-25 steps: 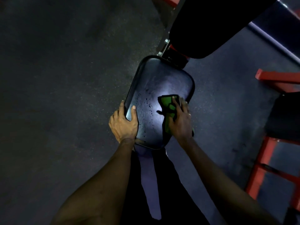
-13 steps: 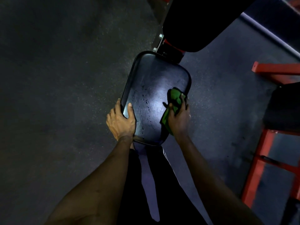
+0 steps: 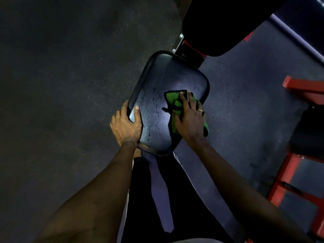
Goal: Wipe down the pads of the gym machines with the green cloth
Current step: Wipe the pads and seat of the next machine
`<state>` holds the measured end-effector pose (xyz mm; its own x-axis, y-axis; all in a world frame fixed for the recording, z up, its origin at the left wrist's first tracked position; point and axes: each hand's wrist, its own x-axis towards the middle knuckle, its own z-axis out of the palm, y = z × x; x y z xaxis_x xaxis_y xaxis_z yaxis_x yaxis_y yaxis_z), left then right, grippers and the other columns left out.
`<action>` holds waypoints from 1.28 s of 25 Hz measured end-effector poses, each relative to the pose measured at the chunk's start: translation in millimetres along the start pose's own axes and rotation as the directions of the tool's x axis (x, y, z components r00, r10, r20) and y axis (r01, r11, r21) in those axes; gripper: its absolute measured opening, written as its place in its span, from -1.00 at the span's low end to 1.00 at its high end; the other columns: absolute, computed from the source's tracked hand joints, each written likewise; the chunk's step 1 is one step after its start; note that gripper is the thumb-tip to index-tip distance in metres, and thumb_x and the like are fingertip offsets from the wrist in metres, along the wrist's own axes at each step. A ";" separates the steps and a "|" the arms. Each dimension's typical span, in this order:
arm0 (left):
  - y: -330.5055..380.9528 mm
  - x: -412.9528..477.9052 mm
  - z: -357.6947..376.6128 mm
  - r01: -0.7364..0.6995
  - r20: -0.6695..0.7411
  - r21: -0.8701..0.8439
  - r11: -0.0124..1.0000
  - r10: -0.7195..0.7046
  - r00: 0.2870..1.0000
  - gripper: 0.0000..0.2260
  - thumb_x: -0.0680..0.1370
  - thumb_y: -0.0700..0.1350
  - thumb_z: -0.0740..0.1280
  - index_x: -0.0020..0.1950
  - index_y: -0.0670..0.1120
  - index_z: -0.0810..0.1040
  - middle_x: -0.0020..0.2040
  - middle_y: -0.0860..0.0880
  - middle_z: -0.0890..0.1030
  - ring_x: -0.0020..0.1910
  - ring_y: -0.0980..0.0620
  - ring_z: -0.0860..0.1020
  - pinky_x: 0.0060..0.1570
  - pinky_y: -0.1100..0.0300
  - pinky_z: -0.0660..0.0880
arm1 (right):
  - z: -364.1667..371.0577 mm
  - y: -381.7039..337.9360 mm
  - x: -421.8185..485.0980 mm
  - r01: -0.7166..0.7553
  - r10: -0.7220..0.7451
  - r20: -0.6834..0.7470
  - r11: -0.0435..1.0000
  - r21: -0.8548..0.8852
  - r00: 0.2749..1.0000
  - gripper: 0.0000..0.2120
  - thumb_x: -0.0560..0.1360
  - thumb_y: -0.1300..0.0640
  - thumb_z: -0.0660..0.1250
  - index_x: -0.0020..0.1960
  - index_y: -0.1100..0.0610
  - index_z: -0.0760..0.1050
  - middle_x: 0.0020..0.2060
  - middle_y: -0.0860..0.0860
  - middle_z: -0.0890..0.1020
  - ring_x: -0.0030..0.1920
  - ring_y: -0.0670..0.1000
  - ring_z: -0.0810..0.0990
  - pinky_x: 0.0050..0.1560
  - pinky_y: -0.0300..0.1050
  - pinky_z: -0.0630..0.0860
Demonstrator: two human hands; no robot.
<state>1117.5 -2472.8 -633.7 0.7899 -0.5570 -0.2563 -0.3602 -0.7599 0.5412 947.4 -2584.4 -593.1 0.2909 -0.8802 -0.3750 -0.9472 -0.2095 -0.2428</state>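
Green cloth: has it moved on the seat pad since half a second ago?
Yes. The green cloth, pressed under the right hand, slid left from the seat pad's right edge toward its middle.

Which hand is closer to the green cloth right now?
Right. The right hand presses on the green cloth; the left hand holds the opposite edge of the seat pad, clear of the cloth.

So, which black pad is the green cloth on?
The seat pad nearest the person, wet and gripped by the left hand; the back pad above lies untouched.
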 end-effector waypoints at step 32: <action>59.1 152.6 -32.6 0.098 0.737 -0.257 0.961 0.129 0.663 -0.47 0.62 0.30 0.14 0.46 0.03 0.49 0.35 0.10 0.53 0.31 0.12 0.50 0.48 0.07 0.28 | 18.2 -100.8 6.1 0.271 -0.273 -0.004 0.957 -0.107 0.962 -0.30 0.42 -0.05 0.30 0.55 -0.11 0.27 0.56 -0.07 0.27 0.53 0.12 0.24 0.43 0.15 0.25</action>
<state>1232.9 -2591.8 -614.8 0.1115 -0.7148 -0.6903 -0.1412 -0.6990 0.7010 1047.2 -2560.8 -587.1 0.5375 -0.7914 -0.2912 -0.8420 -0.4843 -0.2378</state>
